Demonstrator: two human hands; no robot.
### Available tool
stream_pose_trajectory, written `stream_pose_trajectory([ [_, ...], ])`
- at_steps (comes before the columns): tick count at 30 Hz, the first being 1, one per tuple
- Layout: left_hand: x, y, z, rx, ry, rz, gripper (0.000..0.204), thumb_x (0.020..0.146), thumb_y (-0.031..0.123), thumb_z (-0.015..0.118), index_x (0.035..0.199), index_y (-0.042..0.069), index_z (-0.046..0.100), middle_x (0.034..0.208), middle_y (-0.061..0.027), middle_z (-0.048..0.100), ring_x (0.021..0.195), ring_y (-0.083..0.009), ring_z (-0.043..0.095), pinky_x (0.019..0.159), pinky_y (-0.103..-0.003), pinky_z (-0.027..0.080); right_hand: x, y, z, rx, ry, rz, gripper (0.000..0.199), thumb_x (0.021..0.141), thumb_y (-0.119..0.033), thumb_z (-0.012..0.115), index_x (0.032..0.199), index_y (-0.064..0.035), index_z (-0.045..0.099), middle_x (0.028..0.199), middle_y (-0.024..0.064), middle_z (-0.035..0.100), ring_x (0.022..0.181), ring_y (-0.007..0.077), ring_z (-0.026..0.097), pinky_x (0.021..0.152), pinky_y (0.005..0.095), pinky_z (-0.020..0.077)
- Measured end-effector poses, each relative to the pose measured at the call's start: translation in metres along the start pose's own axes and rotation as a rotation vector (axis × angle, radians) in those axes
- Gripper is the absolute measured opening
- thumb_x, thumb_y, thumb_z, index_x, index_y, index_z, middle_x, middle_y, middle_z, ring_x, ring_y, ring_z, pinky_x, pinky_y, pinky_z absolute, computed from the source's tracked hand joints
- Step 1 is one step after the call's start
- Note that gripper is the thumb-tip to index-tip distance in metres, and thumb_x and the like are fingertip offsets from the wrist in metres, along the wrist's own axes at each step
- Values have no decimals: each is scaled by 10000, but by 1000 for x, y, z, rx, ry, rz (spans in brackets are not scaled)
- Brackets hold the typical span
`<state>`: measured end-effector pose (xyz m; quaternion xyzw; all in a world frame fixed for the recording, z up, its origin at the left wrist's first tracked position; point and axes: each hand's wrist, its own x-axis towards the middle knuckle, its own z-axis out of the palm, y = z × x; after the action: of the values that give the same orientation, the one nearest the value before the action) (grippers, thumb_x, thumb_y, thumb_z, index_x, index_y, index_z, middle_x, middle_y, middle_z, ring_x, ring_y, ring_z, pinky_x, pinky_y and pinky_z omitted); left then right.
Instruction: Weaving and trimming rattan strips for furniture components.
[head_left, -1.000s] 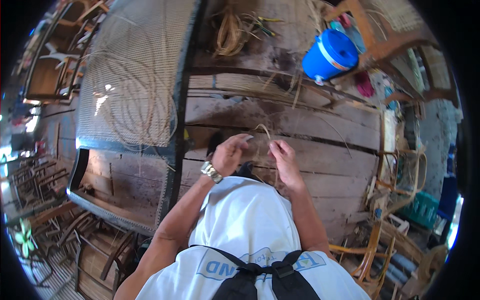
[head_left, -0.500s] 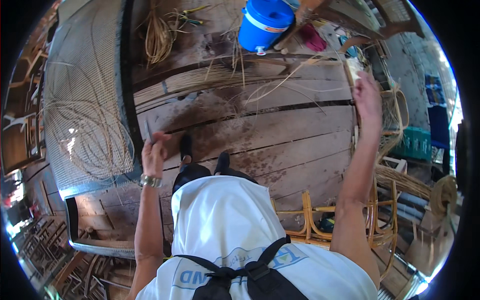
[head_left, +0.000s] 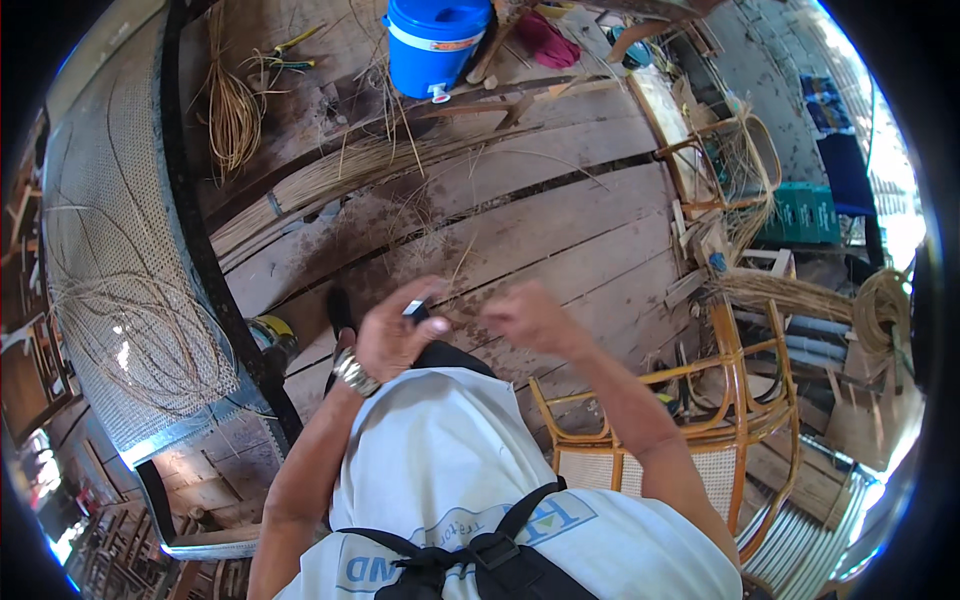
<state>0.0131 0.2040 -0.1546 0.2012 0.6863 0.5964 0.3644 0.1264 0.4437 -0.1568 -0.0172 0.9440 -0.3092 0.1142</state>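
Observation:
My left hand (head_left: 388, 335), with a metal watch (head_left: 355, 372) at the wrist, is closed around a small dark tool with a silvery part (head_left: 415, 308); its kind is hard to make out. A thin pale strand (head_left: 464, 262) sticks up just beyond these fingers. Facing it, a short gap to the right, my right hand (head_left: 532, 318) has its fingers curled together, and whatever they pinch is hidden. Both hands are in front of my white shirt, above the plank floor (head_left: 600, 240).
On the left stands a woven cane panel in a dark frame (head_left: 180, 200), with loose coiled strands (head_left: 130, 330) on it. Bundled cane strips (head_left: 330, 180) lie ahead, near a blue water cooler (head_left: 430, 50). A rattan chair (head_left: 735, 400) stands close on my right.
My right hand has come in from the far right toward my left hand. My left hand, still holding the tool, has moved right and nearer my body. The view has turned.

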Motion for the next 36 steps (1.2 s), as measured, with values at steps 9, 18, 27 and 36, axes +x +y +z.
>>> stream_pose_trajectory([
  [9, -14, -65, -63, 578, -222, -108, 227, 862, 261, 714, 897, 38, 690, 743, -131, 669, 626, -209, 604, 601, -343, 473, -80, 35, 28, 378, -42, 409, 219, 879, -252, 613, 935, -48, 669, 829, 153, 667, 795, 291, 660, 722, 375, 509],
  [18, 4, -47, -144, 748, -146, -144, 257, 860, 287, 712, 916, 37, 696, 702, -122, 644, 643, -220, 622, 616, -340, 481, -122, 119, -19, 255, 40, 624, 191, 900, -196, 611, 938, -14, 653, 771, 121, 647, 725, 212, 623, 676, 352, 481],
  [27, -7, -29, -226, 895, 79, -231, 346, 824, 328, 748, 860, -8, 674, 652, -96, 614, 590, -197, 563, 589, -333, 454, -118, 124, -31, 72, 37, 683, 214, 906, -244, 608, 962, -40, 640, 802, 157, 655, 760, 342, 625, 691, 414, 480],
  [36, -4, -79, -266, 918, 343, -123, 376, 808, 377, 765, 869, 17, 676, 721, -147, 638, 635, -231, 594, 602, -356, 464, -142, 161, -35, -407, -13, 739, 234, 891, -308, 632, 1038, -138, 700, 1183, 185, 590, 1071, 349, 583, 893, 434, 481],
])
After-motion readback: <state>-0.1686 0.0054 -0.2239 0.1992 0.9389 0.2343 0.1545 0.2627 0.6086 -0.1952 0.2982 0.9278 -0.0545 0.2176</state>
